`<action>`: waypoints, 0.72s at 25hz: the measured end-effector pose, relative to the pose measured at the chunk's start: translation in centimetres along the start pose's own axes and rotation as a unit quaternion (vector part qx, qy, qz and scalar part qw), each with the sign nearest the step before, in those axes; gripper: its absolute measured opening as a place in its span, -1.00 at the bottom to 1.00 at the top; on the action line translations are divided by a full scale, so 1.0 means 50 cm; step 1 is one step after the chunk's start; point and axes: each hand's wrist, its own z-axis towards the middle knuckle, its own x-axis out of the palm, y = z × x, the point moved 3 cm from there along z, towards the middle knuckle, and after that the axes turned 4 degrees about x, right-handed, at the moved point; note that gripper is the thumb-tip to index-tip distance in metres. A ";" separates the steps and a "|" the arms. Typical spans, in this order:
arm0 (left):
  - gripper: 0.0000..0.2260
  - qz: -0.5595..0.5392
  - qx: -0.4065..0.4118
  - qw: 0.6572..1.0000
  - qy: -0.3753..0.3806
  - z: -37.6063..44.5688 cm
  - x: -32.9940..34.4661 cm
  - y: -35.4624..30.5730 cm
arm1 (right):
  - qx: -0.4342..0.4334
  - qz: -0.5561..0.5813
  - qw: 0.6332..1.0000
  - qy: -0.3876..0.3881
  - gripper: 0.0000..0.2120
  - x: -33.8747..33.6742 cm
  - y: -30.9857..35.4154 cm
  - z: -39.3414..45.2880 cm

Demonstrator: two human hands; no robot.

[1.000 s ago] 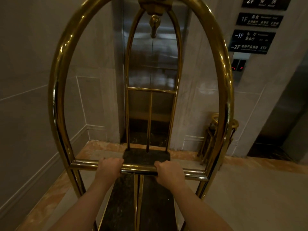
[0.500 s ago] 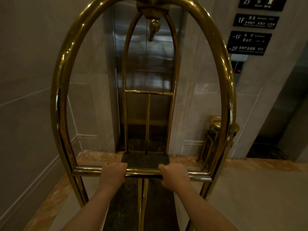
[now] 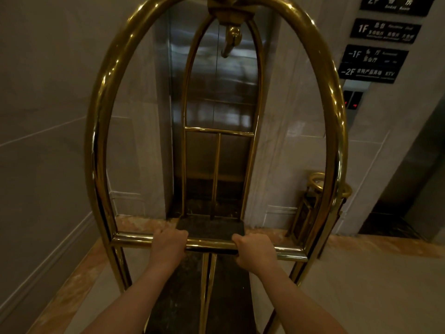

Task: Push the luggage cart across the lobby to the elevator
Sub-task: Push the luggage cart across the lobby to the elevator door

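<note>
Top of luggage cart (image 3: pixel 101 121) cut off; wheels out of frame; sign text blurred. Left hand (image 3: pixel 168 247) and right hand (image 3: pixel 254 251) both wrapped tight around its crossbar (image 3: pixel 209 243). Far end just before closed elevator doors (image 3: pixel 216 92), directly ahead.

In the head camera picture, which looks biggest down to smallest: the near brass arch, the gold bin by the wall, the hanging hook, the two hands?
1. Near brass arch, by far.
2. Gold bin, though it stands farther off and is partly hidden.
3. Left hand and right hand: alike, and enlarged by nearness.
4. Hook.
</note>
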 end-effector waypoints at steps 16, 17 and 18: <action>-0.70 -0.023 0.016 0.998 0.061 -0.006 -0.019 -0.018 | 0.001 -0.004 1.000 0.008 -0.79 0.012 -0.021 -0.004; -0.67 -0.041 0.026 0.996 0.076 -0.007 -0.021 -0.015 | 0.003 -0.002 1.000 0.011 -0.79 0.011 -0.021 -0.005; -0.63 -0.063 0.037 0.993 0.094 -0.009 -0.022 -0.012 | 0.005 0.001 1.000 0.015 -0.79 0.011 -0.021 -0.006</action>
